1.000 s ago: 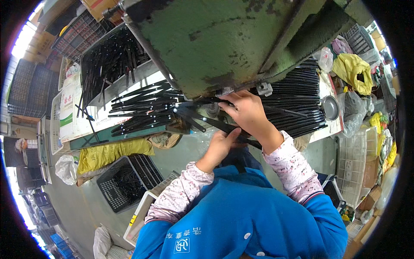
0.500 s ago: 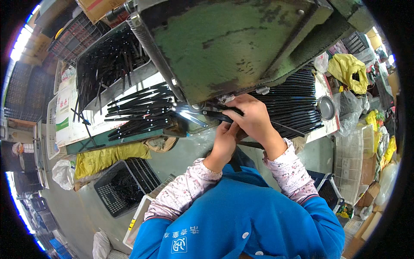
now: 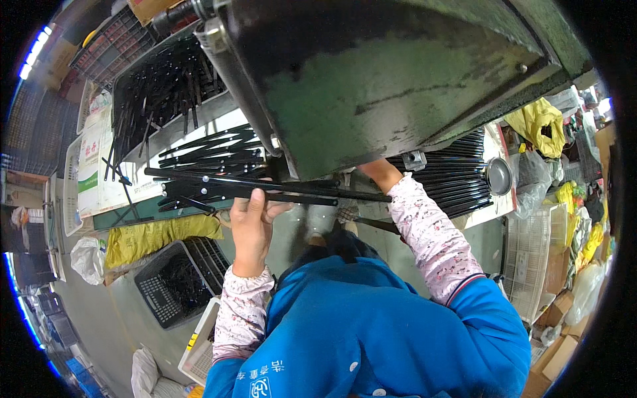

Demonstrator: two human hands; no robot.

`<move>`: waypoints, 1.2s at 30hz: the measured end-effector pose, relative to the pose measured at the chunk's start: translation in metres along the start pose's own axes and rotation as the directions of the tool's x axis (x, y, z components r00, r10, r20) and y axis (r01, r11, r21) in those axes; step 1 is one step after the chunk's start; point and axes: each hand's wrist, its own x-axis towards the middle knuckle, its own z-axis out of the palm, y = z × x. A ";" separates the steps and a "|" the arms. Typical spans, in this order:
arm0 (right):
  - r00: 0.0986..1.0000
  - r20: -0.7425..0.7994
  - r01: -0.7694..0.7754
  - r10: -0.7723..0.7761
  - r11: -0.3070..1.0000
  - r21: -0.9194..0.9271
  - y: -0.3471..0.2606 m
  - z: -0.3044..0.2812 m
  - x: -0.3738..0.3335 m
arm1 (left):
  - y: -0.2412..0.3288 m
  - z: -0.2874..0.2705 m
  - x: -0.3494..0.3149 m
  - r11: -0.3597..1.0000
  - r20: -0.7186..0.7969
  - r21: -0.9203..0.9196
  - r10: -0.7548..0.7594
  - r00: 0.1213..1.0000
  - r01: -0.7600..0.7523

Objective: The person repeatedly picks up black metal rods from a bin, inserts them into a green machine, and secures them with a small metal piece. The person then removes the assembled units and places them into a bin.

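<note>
My left hand (image 3: 251,222) is closed around a pair of long black bars (image 3: 302,198) with bright rivets, its thumb lying over them. They stretch across below the green machine head (image 3: 378,99), crossing at a shallow angle. My right hand (image 3: 382,174) reaches up beneath the machine head's lower edge, close to the bars' right end. Its fingers are hidden there, so whether it grips anything does not show. Left of the machine lies a pile of riveted black bars (image 3: 219,147), partly behind the held pair. To the right, many black tubes (image 3: 458,176) lie side by side.
A grey metal tray (image 3: 212,113) of small black strips stands at the back left. A round metal dish (image 3: 499,176) sits beside the tubes. On the floor at left is a dark crate (image 3: 156,292), near a yellow sack (image 3: 162,235). White crates (image 3: 534,265) stand at right.
My hands were together under the machine and are now apart. The left has moved left with the bars; the right has gone up behind the machine's edge. The view has shifted slightly.
</note>
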 end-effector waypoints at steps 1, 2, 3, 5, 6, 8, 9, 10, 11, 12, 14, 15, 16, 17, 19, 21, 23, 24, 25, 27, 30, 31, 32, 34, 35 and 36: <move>1.000 0.008 -0.001 0.001 1.000 0.016 0.001 -0.002 0.000 | -0.001 -0.004 0.002 0.998 0.016 -0.061 0.023 1.000 -0.022; 1.000 0.017 -0.006 0.006 1.000 0.029 0.001 -0.005 -0.001 | -0.001 -0.006 0.006 0.992 0.031 -0.122 0.046 0.998 -0.042; 1.000 0.023 -0.009 0.008 0.999 0.036 0.003 -0.007 -0.001 | -0.002 -0.006 0.009 0.990 0.004 -0.131 0.044 0.999 -0.043; 0.999 0.033 -0.012 0.011 1.000 0.026 0.003 -0.010 -0.002 | -0.002 -0.005 0.015 0.988 -0.049 -0.149 0.038 0.998 -0.045; 0.999 0.034 -0.009 0.009 1.000 0.011 0.004 -0.010 -0.002 | -0.003 -0.006 0.017 0.988 -0.044 -0.144 0.041 0.998 -0.047; 0.999 0.034 -0.007 0.008 1.000 -0.020 0.007 -0.011 -0.002 | -0.004 -0.007 0.019 0.990 -0.032 -0.134 0.047 0.998 -0.051; 0.999 0.037 0.001 0.000 1.000 -0.030 0.005 -0.012 -0.001 | -0.004 -0.006 0.019 0.993 -0.034 -0.106 0.043 0.998 -0.046; 0.999 0.045 0.006 -0.003 0.999 -0.046 0.004 -0.015 0.000 | -0.002 -0.004 0.018 0.996 -0.035 -0.078 0.038 0.999 -0.040; 0.999 0.050 0.011 -0.008 0.998 -0.067 0.003 -0.021 -0.001 | -0.001 -0.003 0.018 0.998 -0.035 -0.050 0.032 0.999 -0.034; 0.998 0.061 0.020 -0.014 0.996 -0.091 -0.003 -0.030 0.001 | -0.001 -0.002 0.017 0.999 -0.047 -0.042 0.031 0.998 -0.033; 0.993 0.108 0.057 -0.041 0.987 -0.148 -0.031 -0.064 0.004 | -0.002 -0.003 0.015 0.999 -0.075 -0.030 0.022 0.997 -0.024; 0.989 0.135 0.082 -0.060 0.982 -0.169 -0.043 -0.080 0.004 | -0.003 -0.002 0.013 0.999 -0.097 -0.029 0.027 0.995 -0.030; 0.985 0.153 0.099 -0.081 0.989 -0.110 -0.051 -0.094 0.004 | -0.003 0.000 0.013 0.999 -0.113 -0.029 0.031 0.993 -0.035; 0.979 0.177 0.110 -0.104 0.994 -0.025 -0.059 -0.105 0.003 | -0.002 0.002 0.012 0.999 -0.129 -0.029 0.036 0.991 -0.040; 0.960 0.218 0.111 -0.177 0.952 0.285 -0.066 -0.112 -0.002 | 0.004 0.012 0.010 0.999 -0.159 -0.006 0.050 0.986 -0.052; 0.939 0.323 -0.122 -0.115 0.767 0.630 -0.088 -0.126 0.002 | 0.004 0.010 0.009 0.999 -0.156 0.001 0.051 0.986 -0.052; 0.942 0.331 -0.225 -0.048 0.642 0.733 -0.107 -0.128 0.006 | 0.002 0.010 0.008 0.998 -0.157 0.007 0.056 0.986 -0.055; 0.969 0.236 -0.119 -0.071 0.703 0.701 -0.109 -0.123 0.008 | 0.002 0.011 0.009 0.998 -0.160 0.010 0.062 0.985 -0.061; 0.981 0.180 -0.066 -0.072 0.749 0.659 -0.107 -0.115 0.007 | 0.001 0.011 0.008 0.998 -0.164 0.012 0.069 0.984 -0.068; 0.994 0.105 -0.027 -0.039 0.827 0.562 -0.101 -0.098 0.003 | -0.006 0.004 0.009 0.997 -0.136 0.028 0.070 0.988 -0.067; 0.972 -0.029 0.234 -0.233 0.954 0.187 -0.105 -0.098 -0.002 | -0.009 0.000 0.007 0.998 -0.130 0.023 0.067 0.989 -0.064; 0.935 -0.053 0.351 -0.351 0.936 0.003 -0.109 -0.102 -0.003 | -0.010 -0.002 0.007 0.998 -0.131 0.015 0.063 0.989 -0.062; 0.951 -0.043 0.309 -0.308 0.951 0.028 -0.109 -0.099 -0.006 | -0.011 -0.003 0.007 0.998 -0.132 0.007 0.060 0.989 -0.060; 0.975 -0.025 0.221 -0.220 0.972 0.079 -0.106 -0.093 -0.010 | -0.013 -0.006 0.008 0.998 -0.134 0.005 0.059 0.989 -0.059; 0.954 -0.083 0.290 -0.288 0.957 0.013 -0.105 -0.094 -0.009 | -0.014 -0.007 0.008 0.998 -0.135 0.004 0.058 0.989 -0.058; 0.925 -0.133 0.352 -0.357 0.934 -0.056 -0.103 -0.095 -0.009 | -0.013 -0.006 0.007 0.998 -0.142 0.010 0.059 0.988 -0.058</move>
